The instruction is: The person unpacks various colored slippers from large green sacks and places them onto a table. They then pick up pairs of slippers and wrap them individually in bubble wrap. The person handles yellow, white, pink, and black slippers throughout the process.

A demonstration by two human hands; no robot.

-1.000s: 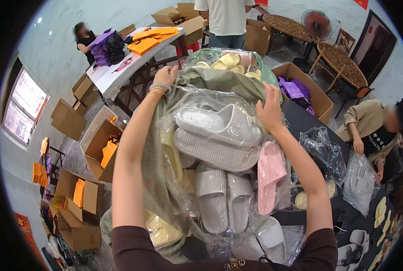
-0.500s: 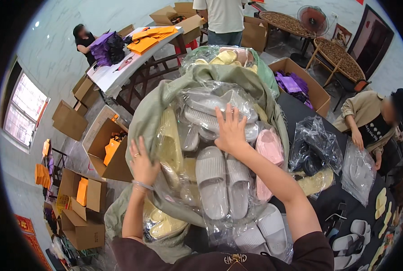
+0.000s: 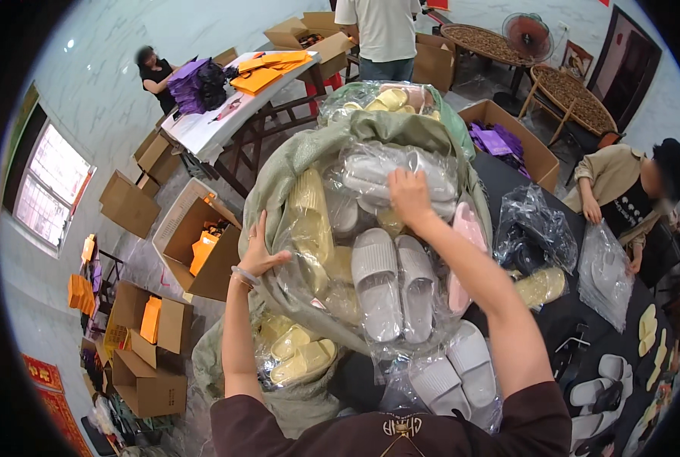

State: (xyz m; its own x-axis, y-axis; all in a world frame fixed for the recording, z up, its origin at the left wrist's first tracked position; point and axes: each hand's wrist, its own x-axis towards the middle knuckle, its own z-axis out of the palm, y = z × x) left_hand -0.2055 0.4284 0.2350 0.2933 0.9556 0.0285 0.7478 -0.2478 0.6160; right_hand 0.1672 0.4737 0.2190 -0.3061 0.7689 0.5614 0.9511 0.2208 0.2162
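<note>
Both hands on slipper-filled sack [image 3: 279, 183]

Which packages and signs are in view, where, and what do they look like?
Big olive-green sack: centre, open, left hand on its side, right hand on top.
Clear bags of grey slippers: inside the sack, glossy plastic.
Open cardboard box: floor left, brown, orange items inside.
Brown box with purple items: right of sack.
Red wall hanging: lower left, rectangular.
</note>
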